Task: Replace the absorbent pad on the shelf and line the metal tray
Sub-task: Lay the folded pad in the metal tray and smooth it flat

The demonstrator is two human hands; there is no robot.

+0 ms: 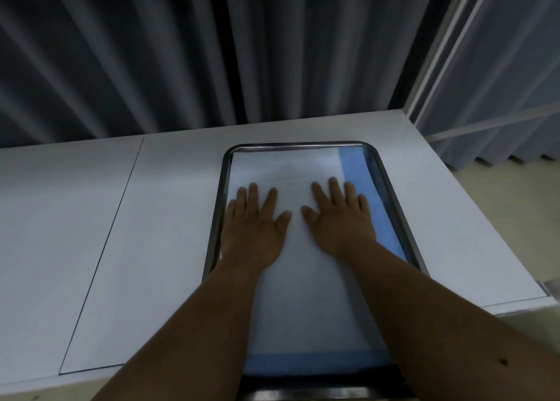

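Where pad (298, 273) lines tray (394, 200): flat hands.

Two hands lie in view, the left hand (253, 227) and the right hand (339, 218), each with five straight fingers spread flat. Under both palms lies one pad (297, 279), white with blue edges, inside one metal tray (225, 164). Beneath that is one white shelf (151, 218), and beyond the fingertips hangs one grey curtain (181, 52).
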